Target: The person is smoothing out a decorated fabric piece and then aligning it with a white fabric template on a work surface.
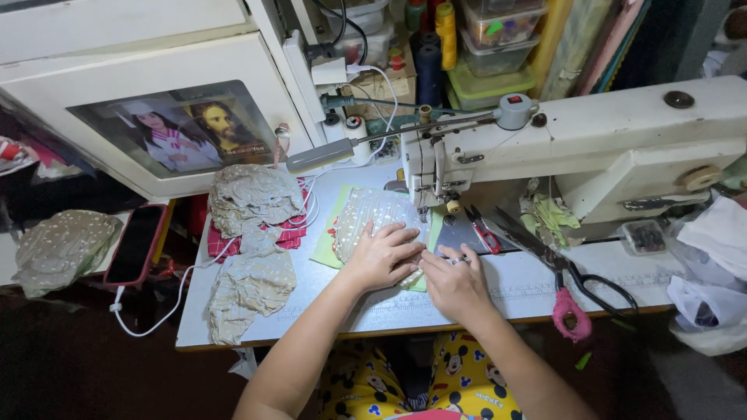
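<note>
Over on the far left, a crumpled dotted fabric bundle (62, 247) and a dark phone (136, 243) in a red case are seen off the main surface (327, 311). Next along, a pile of cut beige dotted pieces (250, 243) is stacked over some red checked cloth (220, 237), with a white cable (167, 311) looping past.

Then the thing actually being worked: a dotted fabric piece (372, 214) is laid flat on a light green fabric layer (328, 237), just in front of the needle area of the white sewing machine (591, 144). It looks soft, thin and floppy, so it would probably shift and wrinkle easily; it's likely best pinned down flat with the palm and pinched at the edge rather than lifted from the middle.

The left hand (381, 255) is spread flat and pressed on top of the piece, fingers fanned, nothing closed in its grip. The right hand (453, 281) is drawn in narrow, fingertips pinched at the fabric's near edge beside the left hand; a ring is worn.

Further right, red-handled snips (484, 232) and big black scissors (556, 260) with a pink loop are left lying on the surface.
</note>
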